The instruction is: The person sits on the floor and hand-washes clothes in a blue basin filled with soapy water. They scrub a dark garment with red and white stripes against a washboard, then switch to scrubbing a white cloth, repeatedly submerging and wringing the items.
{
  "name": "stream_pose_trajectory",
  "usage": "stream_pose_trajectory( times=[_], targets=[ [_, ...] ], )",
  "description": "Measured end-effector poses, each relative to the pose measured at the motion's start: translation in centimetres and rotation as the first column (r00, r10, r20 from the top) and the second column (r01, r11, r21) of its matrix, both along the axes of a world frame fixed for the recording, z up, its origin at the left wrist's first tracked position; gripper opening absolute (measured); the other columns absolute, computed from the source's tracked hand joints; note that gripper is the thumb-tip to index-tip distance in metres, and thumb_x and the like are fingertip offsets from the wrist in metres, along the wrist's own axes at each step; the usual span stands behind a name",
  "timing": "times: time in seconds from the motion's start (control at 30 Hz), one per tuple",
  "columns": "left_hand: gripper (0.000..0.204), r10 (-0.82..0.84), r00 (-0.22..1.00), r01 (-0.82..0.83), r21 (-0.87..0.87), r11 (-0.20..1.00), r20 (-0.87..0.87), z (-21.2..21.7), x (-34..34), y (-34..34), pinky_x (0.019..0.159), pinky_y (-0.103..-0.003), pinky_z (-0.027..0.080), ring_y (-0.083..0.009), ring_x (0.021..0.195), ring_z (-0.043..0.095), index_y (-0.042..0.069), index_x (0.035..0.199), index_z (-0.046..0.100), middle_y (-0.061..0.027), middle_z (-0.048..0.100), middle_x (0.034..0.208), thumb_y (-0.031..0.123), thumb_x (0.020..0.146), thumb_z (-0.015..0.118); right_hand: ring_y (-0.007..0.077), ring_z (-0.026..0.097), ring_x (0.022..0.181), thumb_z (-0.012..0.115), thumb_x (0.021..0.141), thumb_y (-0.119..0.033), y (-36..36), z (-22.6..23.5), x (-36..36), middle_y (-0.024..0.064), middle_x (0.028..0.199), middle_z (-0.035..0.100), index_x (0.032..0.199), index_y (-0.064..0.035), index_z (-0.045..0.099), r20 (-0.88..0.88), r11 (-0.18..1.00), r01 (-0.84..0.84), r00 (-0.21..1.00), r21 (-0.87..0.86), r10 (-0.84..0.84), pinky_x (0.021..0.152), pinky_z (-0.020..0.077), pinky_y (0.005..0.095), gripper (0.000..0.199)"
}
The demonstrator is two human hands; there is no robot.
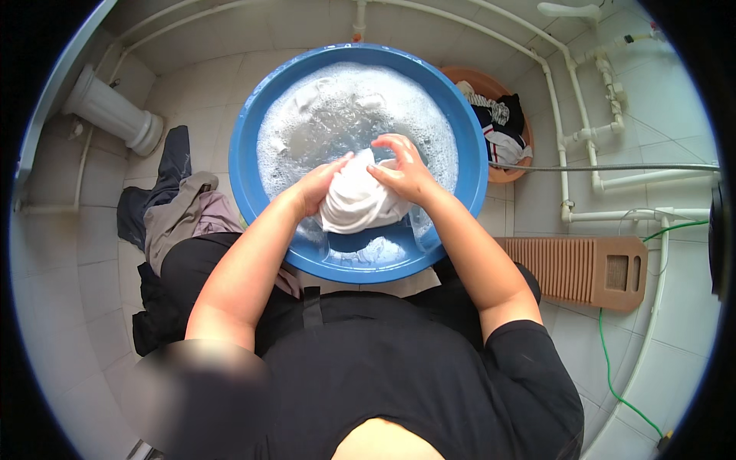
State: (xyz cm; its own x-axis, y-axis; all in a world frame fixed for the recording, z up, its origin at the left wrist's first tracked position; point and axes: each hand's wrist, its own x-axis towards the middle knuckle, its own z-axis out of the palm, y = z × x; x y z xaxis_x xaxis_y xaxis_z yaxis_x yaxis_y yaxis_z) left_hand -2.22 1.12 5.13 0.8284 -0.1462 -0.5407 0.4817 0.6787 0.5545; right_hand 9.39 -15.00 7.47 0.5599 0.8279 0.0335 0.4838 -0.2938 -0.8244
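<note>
A wet white cloth garment (359, 201) is bunched up between my hands, above the near half of a large blue basin (244, 165). My left hand (318, 186) grips its left side, with the fingers partly hidden behind the fabric. On the other side, my right hand (402, 170) holds the upper right part, thumb on the cloth and fingers curled. Soapy water (330, 126) with thick white foam fills the basin. What kind of garment the cloth is, I cannot tell.
An orange basin (506, 175) of dark and white clothes stands behind on the right. Nearer, a brown washboard (567, 268) lies beside my knee. Dark, grey and pink clothes (180, 211) lie on the left floor. White pipes (563, 165), a grey hose (613, 167) and a green cord (608, 360) run along the right.
</note>
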Motion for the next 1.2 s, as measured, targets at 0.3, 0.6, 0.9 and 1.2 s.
stream_pose_trajectory(
  times=[0.3,0.6,0.9,1.2],
  targets=[
    [0.042,-0.148,0.977,-0.112,0.962,0.250,0.152,-1.3,-1.1,-0.7,0.092,-0.036,0.038,-0.0311,0.104,0.050,0.001,0.108,0.059,-0.0198,0.054,0.110,0.036,0.085,0.055,0.0287,0.055,0.093,0.057,0.080,-0.038,-1.6,-2.1,-1.8,0.0150,0.104,0.056,0.102,-0.0018,0.055,-0.062,0.972,-0.045,0.998,-0.229,0.031,0.078,0.0442,0.0357,0.042],
    [0.041,-0.222,0.963,0.154,0.988,0.005,-0.149,-2.0,-0.2,-2.9,0.092,-0.043,0.035,-0.0363,0.108,0.047,0.010,0.112,0.056,-0.0201,0.053,0.112,0.037,0.082,0.049,0.0306,0.055,0.094,0.051,0.078,-0.045,-0.4,-3.8,-3.3,0.0094,0.101,0.060,0.089,-0.0119,0.064,0.029,0.936,-0.056,0.997,-0.347,0.070,0.079,0.0456,0.0394,0.038],
    [0.034,-0.189,0.981,0.105,0.919,0.379,-0.034,-1.8,1.5,0.6,0.078,-0.028,0.042,-0.0159,0.089,0.053,0.000,0.094,0.059,-0.0110,0.059,0.092,0.031,0.083,0.052,0.0329,0.054,0.099,0.051,0.076,-0.048,0.4,-4.3,-0.5,0.0169,0.109,0.056,0.099,-0.0047,0.060,0.271,0.959,0.110,0.962,-0.260,-0.037,0.084,0.0434,0.0406,0.049],
    [0.020,-0.338,0.879,-0.385,0.919,-0.089,0.336,-2.2,-2.2,-4.7,0.074,-0.044,0.040,-0.0361,0.084,0.051,0.005,0.076,0.052,-0.0164,0.056,0.088,0.024,0.080,0.050,0.0319,0.057,0.080,0.058,0.068,-0.030,-2.4,-1.4,-5.3,0.0110,0.082,0.057,0.077,-0.0084,0.056,0.352,0.998,0.000,0.936,-0.063,0.022,0.068,0.0465,0.0418,0.024]
  ],
)
